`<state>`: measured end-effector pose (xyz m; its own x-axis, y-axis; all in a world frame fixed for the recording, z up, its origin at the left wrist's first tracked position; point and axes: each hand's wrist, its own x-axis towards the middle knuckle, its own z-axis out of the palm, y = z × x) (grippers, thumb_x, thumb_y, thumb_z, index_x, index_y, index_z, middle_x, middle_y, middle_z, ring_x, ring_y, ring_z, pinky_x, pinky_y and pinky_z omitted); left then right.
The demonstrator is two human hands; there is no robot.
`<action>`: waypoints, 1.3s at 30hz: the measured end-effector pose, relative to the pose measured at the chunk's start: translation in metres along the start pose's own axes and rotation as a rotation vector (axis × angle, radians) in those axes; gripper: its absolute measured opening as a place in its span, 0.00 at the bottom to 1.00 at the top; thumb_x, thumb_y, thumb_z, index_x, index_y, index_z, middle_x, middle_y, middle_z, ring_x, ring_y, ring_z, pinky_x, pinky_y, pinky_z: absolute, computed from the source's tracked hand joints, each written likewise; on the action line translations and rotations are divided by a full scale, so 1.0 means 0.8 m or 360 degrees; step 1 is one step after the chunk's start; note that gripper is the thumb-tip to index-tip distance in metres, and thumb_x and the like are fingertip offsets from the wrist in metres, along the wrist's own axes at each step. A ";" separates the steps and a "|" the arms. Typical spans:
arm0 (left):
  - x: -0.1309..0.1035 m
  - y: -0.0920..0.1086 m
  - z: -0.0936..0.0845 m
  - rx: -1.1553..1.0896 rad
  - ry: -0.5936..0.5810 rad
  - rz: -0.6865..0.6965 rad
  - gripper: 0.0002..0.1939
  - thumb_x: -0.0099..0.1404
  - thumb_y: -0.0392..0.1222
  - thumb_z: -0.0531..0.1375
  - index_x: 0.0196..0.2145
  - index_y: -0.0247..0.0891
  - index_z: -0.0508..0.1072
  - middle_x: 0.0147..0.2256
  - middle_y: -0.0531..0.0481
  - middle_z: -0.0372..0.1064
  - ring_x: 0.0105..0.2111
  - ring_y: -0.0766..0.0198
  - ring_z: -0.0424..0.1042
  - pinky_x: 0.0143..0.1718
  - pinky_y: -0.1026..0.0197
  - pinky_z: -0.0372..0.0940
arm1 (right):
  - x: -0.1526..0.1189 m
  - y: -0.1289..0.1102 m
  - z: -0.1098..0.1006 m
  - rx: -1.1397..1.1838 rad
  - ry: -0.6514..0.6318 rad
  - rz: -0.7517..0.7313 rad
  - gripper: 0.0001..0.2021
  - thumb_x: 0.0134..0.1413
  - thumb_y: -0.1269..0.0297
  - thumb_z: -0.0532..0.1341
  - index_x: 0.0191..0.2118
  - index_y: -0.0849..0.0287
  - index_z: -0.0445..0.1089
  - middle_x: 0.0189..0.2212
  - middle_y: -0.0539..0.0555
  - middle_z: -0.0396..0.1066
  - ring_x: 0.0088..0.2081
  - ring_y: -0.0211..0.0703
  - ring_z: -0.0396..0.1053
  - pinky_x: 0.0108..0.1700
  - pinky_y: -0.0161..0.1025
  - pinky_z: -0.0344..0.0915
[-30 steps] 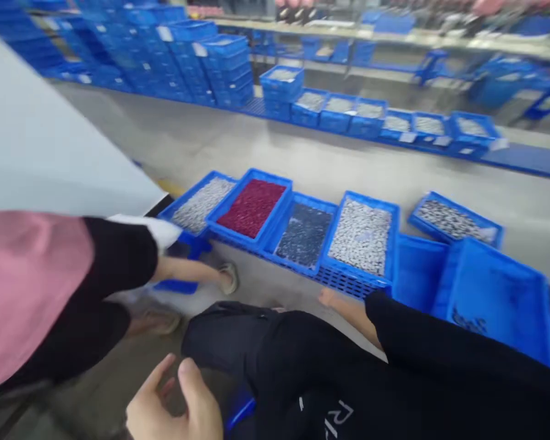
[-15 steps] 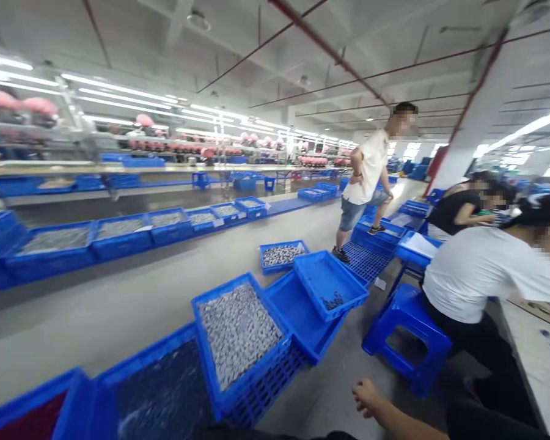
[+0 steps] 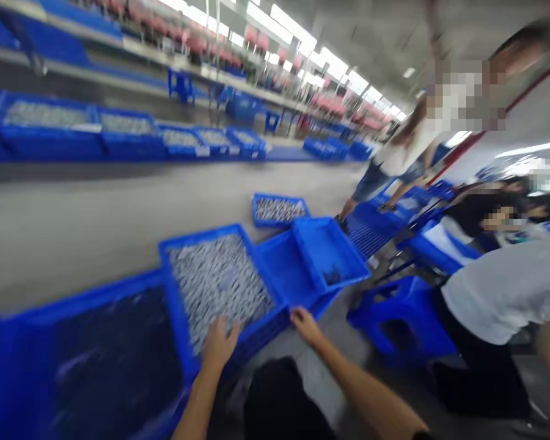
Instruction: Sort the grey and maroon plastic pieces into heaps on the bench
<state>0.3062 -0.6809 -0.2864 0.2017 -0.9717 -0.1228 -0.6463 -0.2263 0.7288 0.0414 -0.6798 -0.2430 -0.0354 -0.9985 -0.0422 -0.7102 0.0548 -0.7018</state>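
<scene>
A blue crate full of small grey pieces sits just ahead of me. Over its near edge is my left hand, thumb and fingers apart, by the grey pieces. My right hand has its fingers curled at the near right corner of the crate, beside the lower blue tray; what the fingers grip is too blurred to make out. On top of that tray rests a tilted blue tray with a few dark pieces in its near end.
A crate of dark material lies at the left. Farther off is a small crate of pieces. At the right are a blue stool and a seated person; another person stands beyond.
My left hand has come into view at the near edge of the grey-piece crate. My right hand has moved left and forward to the crate's corner. The view has tilted down.
</scene>
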 end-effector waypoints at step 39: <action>0.119 -0.174 0.200 0.0367 -0.0051 -0.1177 0.36 0.75 0.55 0.64 0.73 0.35 0.68 0.71 0.22 0.59 0.70 0.25 0.65 0.65 0.34 0.70 | 0.189 0.162 0.356 -0.0691 -0.0371 0.0673 0.25 0.72 0.48 0.58 0.65 0.55 0.76 0.64 0.70 0.77 0.69 0.74 0.68 0.71 0.72 0.62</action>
<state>0.2972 -0.7528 -0.5074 0.6212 -0.5633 -0.5449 -0.4897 -0.8218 0.2913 0.1445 -0.8219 -0.5430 -0.2558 -0.8611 -0.4393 -0.8897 0.3875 -0.2414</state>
